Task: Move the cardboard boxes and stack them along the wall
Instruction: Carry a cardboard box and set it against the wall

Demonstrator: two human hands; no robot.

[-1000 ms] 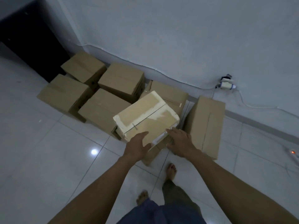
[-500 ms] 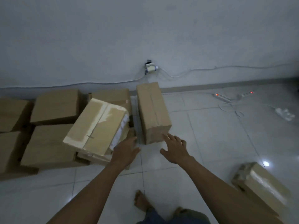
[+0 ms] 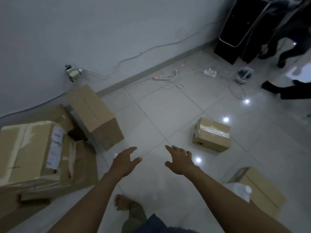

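Cardboard box (image 3: pixel 211 134) at two o'clock is seemingly being reached for, left hand (image 3: pixel 124 163) and right hand (image 3: pixel 179 161) spread empty, opposite sides best being gripped squarely.

The floor (image 3: pixel 168 106) is pale tile, smooth and glossy, throwing back bright spots of light between thin dull joints. The wall (image 3: pixel 101 31) has a flat matt finish. The long box (image 3: pixel 94 113) is plain brown cardboard, matt all over. The big box (image 3: pixel 28 148) is cardboard too, with pale, rough-looking patches across its top and a white paper label (image 3: pixel 54 148) on its side. The small box (image 3: pixel 212 134) is matt cardboard crossed by crinkled, shiny clear tape (image 3: pixel 212 130). The power strip (image 3: pixel 162 77) is smooth white plastic. The black cabinet (image 3: pixel 239 19) looks dull, edged by a gleaming metal tube (image 3: pixel 229 43).
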